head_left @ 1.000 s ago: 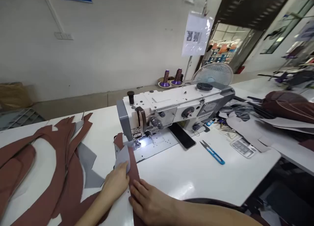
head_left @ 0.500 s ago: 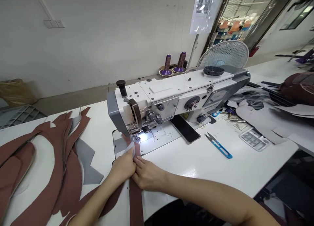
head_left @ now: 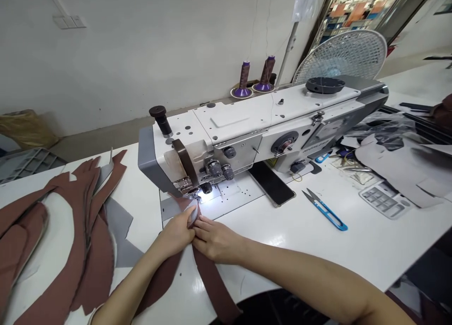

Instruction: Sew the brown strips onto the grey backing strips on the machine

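Note:
A sewing machine (head_left: 233,132) stands on the white table, its lamp lighting the needle area. Under its presser foot runs the end of a reddish-brown fabric strip (head_left: 215,282), which hangs back toward me. My left hand (head_left: 178,231) pinches the brown fabric and its grey underside just in front of the foot. Close against it, my right hand (head_left: 215,240) has its fingers bent over the strip's edge. Another brown piece (head_left: 160,282) trails below my left wrist. The fingertips of both hands are partly hidden in the fabric folds.
Stacked brown cut pieces (head_left: 81,212) and a grey piece (head_left: 120,231) lie at left. A black phone (head_left: 271,184) and blue thread snips (head_left: 326,212) rest right of the needle. Two thread cones (head_left: 243,80) and a fan (head_left: 342,57) stand behind. Pale cut pieces (head_left: 395,165) lie at right.
The strip's loose end has swung to the right, and its upper part has turned under my hands. Both hands remain close to the needle. The camera view has shifted nearer the machine.

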### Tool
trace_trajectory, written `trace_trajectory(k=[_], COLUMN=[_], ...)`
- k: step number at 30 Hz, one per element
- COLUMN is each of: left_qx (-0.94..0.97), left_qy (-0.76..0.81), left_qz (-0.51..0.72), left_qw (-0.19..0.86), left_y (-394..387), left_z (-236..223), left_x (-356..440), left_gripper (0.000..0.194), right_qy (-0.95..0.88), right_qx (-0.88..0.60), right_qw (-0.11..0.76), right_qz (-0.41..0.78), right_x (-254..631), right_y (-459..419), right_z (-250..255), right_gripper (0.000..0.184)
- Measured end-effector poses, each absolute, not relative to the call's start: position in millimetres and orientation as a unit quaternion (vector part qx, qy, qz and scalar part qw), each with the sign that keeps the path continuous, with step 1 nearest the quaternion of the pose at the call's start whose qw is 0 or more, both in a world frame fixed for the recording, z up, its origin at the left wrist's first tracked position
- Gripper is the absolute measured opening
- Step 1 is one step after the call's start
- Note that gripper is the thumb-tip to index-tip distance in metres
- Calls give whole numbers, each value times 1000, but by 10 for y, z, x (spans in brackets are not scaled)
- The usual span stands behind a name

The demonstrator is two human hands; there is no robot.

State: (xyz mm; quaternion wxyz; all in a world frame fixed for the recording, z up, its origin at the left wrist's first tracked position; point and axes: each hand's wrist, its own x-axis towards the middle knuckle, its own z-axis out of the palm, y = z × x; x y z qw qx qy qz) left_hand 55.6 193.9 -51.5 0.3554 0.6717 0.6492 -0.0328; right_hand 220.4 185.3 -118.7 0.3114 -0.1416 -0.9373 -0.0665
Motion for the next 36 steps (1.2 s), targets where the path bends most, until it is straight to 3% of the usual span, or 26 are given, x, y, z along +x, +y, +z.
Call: trace_trajectory(k=[36], left_qx=[682], left_qy=[612], left_qz=[28], left_qw=[400], left_y=[2092], left_z=[-648], left_x=[467], left_gripper=[78], right_qy=[-935], right_qx=[-165], right_qw=[312], right_qz=[-46], right_x=[2224], right_y=[1949], right_z=[-1198], right_gripper=[19])
